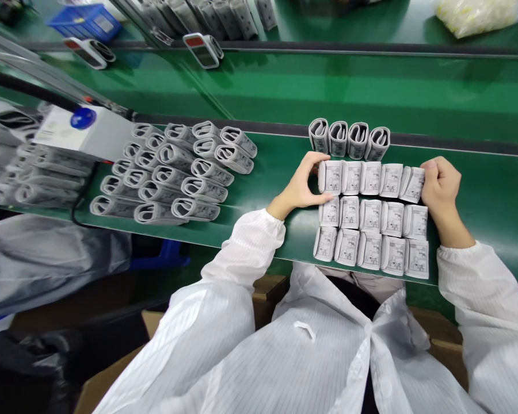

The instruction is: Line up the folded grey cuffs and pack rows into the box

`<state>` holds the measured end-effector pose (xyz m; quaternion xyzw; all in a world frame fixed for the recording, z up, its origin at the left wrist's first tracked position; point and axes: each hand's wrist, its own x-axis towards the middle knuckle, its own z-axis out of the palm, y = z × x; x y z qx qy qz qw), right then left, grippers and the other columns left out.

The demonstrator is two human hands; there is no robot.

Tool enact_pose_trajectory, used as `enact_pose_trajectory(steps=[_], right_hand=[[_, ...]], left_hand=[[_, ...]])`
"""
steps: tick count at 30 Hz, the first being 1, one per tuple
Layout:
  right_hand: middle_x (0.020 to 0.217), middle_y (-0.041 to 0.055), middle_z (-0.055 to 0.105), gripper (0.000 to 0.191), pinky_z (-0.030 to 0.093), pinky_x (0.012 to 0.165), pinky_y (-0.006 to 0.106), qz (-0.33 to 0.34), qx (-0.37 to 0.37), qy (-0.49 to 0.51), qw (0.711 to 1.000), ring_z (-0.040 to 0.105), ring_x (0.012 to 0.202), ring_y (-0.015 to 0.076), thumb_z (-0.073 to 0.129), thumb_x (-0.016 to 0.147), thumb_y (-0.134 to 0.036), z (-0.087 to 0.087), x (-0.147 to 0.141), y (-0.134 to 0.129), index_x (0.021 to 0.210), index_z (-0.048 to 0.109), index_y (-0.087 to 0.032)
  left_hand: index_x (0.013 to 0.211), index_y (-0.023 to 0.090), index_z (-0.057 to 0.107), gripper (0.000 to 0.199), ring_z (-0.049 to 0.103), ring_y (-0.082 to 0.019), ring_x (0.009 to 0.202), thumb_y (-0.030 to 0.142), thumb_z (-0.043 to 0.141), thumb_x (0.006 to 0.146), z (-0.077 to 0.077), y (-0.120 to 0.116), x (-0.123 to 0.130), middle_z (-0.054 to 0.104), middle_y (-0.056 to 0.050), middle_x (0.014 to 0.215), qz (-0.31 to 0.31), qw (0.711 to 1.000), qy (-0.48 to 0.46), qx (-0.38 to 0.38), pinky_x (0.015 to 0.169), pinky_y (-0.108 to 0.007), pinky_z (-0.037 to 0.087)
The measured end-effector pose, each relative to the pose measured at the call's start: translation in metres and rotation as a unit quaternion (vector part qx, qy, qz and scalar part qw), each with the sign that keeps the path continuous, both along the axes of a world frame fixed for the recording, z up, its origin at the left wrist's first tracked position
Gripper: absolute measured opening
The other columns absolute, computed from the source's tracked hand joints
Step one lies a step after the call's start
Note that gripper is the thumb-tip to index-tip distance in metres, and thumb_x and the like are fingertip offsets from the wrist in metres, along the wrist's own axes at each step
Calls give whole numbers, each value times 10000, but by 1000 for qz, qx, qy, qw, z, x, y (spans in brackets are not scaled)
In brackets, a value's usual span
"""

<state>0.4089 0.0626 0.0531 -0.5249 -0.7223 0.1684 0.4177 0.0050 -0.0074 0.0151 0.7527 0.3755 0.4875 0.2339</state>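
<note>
Fifteen folded grey cuffs [371,218] are lying flat in a tidy three-by-five block on the green worktop [470,230], printed labels facing up, and the person is working right at that block. The left hand [300,183] is sitting half-open at the left end of the top row, fingers curled against the end cuff [330,176] and the thumb reaching along just below it, while the right hand [441,185] is pressing in from the other end, bent over the last cuff [412,184]. Neither hand is closed around anything; they're just bracing that row from both sides. Just past the block, four more cuffs [349,140] are standing on edge in a line, loops facing up. Over to the left, a bigger batch of cuffs [176,172] is lying in loose rows beside a white box with a blue dome [84,129]. White striped smock sleeves [242,253] are covering both arms, cardboard boxes [267,293] are poking out below the worktop edge, and a second green belt [285,86] is stretching along beyond, carrying white-and-black devices [202,50].
</note>
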Motion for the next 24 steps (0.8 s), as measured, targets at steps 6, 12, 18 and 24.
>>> enact_pose_trajectory(steps=[6, 12, 18, 24], right_hand=[[784, 75, 612, 537, 457, 785, 498, -7, 8, 16, 1000, 598, 781, 295, 471, 1148, -681, -3, -1, 1, 775, 556, -305], [793, 87, 608, 512, 457, 802, 510, -7, 8, 20, 1000, 597, 776, 297, 474, 1138, -652, -5, -2, 2, 774, 558, -302], [776, 66, 591, 523, 462, 782, 488, -10, 13, 32, 999, 574, 769, 272, 481, 1126, -675, -2, -4, 0, 764, 535, -301], [774, 50, 588, 491, 462, 748, 472, -2, 27, 30, 999, 557, 746, 247, 517, 1129, -627, -3, -5, 1, 757, 497, -308]], left_hand=[[1630, 352, 556, 1056, 703, -353, 1352, 841, 958, 785, 3, -3, 0, 633, -133, 1497, 0, 1000, 14, -11, 1097, -511, 651], [1659, 340, 519, 1005, 688, -367, 1419, 782, 932, 856, 0, -4, -2, 604, -149, 1556, 3, 999, 24, -29, 1122, -504, 666], [1681, 340, 476, 937, 720, -341, 1397, 751, 872, 938, -9, -1, -1, 563, -165, 1656, 20, 996, -6, -88, 1093, -468, 685], [1674, 345, 474, 936, 720, -344, 1418, 741, 884, 932, -11, 0, 0, 560, -163, 1660, 20, 994, -22, -106, 1057, -451, 694]])
